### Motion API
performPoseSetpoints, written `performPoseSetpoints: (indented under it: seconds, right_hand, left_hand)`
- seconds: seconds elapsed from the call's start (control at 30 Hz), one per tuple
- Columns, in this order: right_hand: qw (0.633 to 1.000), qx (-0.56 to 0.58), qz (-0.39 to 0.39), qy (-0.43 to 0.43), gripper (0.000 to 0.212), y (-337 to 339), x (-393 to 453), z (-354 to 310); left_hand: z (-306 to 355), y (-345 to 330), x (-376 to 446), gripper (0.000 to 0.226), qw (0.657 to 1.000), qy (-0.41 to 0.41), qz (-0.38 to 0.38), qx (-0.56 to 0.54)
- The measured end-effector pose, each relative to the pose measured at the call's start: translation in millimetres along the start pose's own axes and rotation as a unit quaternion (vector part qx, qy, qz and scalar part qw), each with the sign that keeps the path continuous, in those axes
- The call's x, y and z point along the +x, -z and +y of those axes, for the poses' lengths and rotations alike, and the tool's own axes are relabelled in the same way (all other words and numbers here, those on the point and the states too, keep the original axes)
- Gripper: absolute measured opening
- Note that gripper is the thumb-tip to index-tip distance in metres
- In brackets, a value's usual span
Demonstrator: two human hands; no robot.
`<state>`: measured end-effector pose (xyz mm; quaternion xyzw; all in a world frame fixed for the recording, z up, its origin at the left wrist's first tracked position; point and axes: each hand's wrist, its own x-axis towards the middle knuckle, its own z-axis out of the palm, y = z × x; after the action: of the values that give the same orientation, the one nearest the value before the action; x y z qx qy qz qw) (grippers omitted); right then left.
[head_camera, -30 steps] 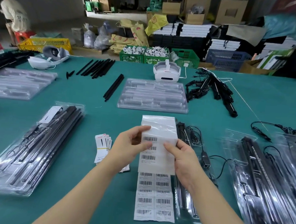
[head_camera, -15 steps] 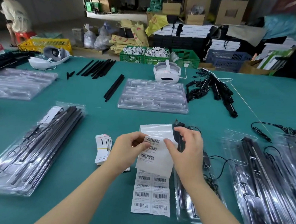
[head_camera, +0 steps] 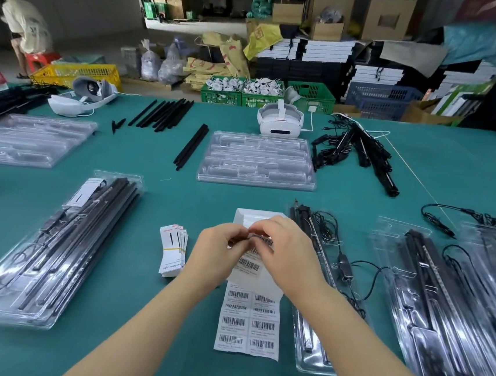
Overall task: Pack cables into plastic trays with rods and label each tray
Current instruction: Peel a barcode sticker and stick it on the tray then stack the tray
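Note:
A white strip of barcode labels (head_camera: 248, 324) hangs down onto the green table in front of me. My left hand (head_camera: 216, 250) and my right hand (head_camera: 287, 252) meet over its upper part, fingers curled, pinching the sheet near a barcode sticker. Just right of the strip lies a clear plastic tray (head_camera: 317, 340) holding a rod and a black cable. A filled, closed tray (head_camera: 50, 247) with black rods lies to the left. More filled trays (head_camera: 440, 312) lie at the right.
A banded stack of white cards (head_camera: 172, 250) lies left of my hands. Empty clear trays (head_camera: 258, 161) sit farther back, with loose black rods (head_camera: 191, 146), a cable bundle (head_camera: 356, 149) and white headsets (head_camera: 279, 121). Crates and boxes stand beyond the table.
The label strip has come lower toward the table. My right hand moved left and down, closing in on my left hand over the top of the sheet.

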<state>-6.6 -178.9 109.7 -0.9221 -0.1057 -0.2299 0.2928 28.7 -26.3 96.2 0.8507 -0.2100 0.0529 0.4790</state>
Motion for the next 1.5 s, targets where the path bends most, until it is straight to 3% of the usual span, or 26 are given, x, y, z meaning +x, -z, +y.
performPoseSetpoints:
  seconds: [0.1, 0.2, 0.4, 0.57, 0.7, 0.8, 0.9, 1.0, 1.13, 1.23, 1.37, 1.5]
  right_hand:
    - [1.0, -0.011, 0.014, -0.009, 0.004, 1, 0, -1]
    - [0.998, -0.032, 0.048, -0.002, 0.003, 1, -1, -1]
    - [0.992, -0.068, 0.095, 0.043, 0.005, -1, -5, 2]
    - [0.992, -0.057, 0.083, 0.073, 0.004, -3, -12, -1]
    - [0.995, 0.044, 0.084, 0.007, 0.003, 4, -17, -3]
    - [0.984, 0.156, 0.061, -0.068, 0.013, 13, -16, 1]
    - [0.977, 0.18, -0.038, -0.11, 0.028, 24, -17, 7]
    - [0.979, 0.124, -0.12, -0.111, 0.045, 31, -20, 15]
    - [0.976, 0.102, -0.153, -0.115, 0.058, 40, -25, 21]
    - [0.977, 0.079, -0.163, -0.11, 0.064, 48, -31, 25]
    - [0.983, 0.06, -0.117, -0.129, 0.061, 57, -41, 36]
    - [0.967, 0.138, -0.071, -0.205, 0.058, 65, -53, 50]
  left_hand:
    - [4, 1, 0, 0.033, 1.0, 0.002, -0.009, -0.014]
    - [5, 2, 0, 0.028, 0.999, 0.019, -0.032, -0.03]
    - [2, 6, 0, 0.04, 0.978, 0.105, -0.061, -0.168]
    - [-12, 0, 8, 0.029, 0.974, 0.183, -0.004, -0.138]
    - [-18, 3, 15, 0.028, 0.975, 0.199, 0.038, -0.089]
    - [-18, 5, 17, 0.028, 0.986, 0.159, 0.051, 0.012]
    - [-9, 7, 13, 0.023, 0.989, 0.071, 0.086, 0.093]
    - [11, 6, 11, 0.008, 0.999, 0.004, -0.007, 0.036]
    - [27, -9, 8, 0.009, 0.994, -0.002, -0.109, 0.007]
    - [29, -22, 5, 0.009, 0.992, 0.0, -0.126, 0.015]
    - [33, -33, 2, 0.008, 0.991, 0.008, -0.131, 0.027]
    - [41, -48, -7, 0.007, 0.989, 0.016, -0.145, 0.024]
